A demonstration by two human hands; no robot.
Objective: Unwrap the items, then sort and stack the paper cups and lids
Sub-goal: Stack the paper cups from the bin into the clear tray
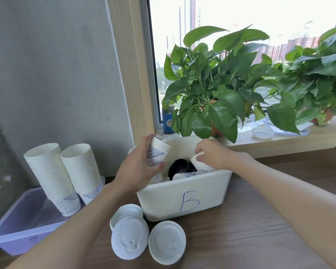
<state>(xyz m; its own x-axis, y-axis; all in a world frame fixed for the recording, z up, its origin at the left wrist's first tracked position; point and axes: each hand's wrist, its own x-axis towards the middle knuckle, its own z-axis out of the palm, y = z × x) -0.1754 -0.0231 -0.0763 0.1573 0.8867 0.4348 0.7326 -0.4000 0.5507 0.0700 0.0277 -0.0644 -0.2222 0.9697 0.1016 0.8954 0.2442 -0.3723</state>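
The left hand (138, 167) is gripping some cups (160, 147) above the bin (163, 200) and the right hand (211, 154) is gripping a cup (199, 163) inside it, so squeezing hard might squash them.

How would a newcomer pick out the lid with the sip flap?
Start at the white bin marked B on the wooden table. Three white lids lie before its left corner. The sip-flap lid is front-left, alone showing a moulded flap.

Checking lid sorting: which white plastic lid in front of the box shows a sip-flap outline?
The middle white plastic lid, lying over the rear lid; the right lid shows no flap.
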